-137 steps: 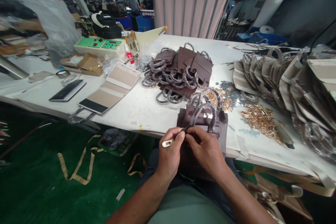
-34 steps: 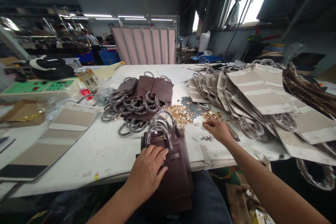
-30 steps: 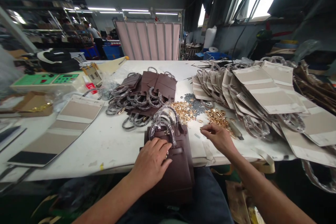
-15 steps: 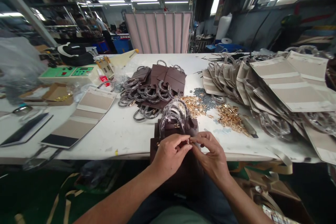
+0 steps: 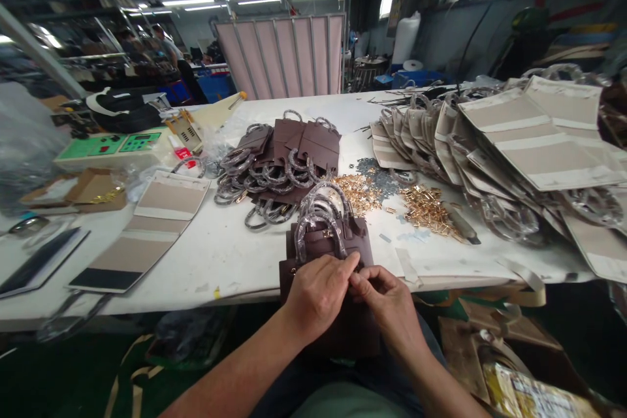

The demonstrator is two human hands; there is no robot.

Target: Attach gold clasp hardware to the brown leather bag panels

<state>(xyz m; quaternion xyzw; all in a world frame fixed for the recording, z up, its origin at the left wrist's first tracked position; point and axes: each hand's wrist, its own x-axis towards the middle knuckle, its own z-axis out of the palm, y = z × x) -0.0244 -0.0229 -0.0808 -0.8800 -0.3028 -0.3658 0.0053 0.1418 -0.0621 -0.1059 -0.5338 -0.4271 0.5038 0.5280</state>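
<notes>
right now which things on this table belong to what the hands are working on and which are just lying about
In use: brown bag, left hand, right hand, likely gold fittings.
Lying about: far brown pile, beige panels, green control box, black notebook.

handbag (image 5: pixel 326 245) at table (image 5: pixel 235 255) edge | bag pile (image 5: pixel 284 157) behind | fittings (image 5: pixel 426 209) (probably clasps) right | panels (image 5: pixel 514 137) far right

the left hand (image 5: pixel 318 290) and right hand (image 5: pixel 389 304) hide the spot they pinch on the bag (image 5: pixel 328 245); beige panels (image 5: pixel 539 144) run off the right edge.
</notes>
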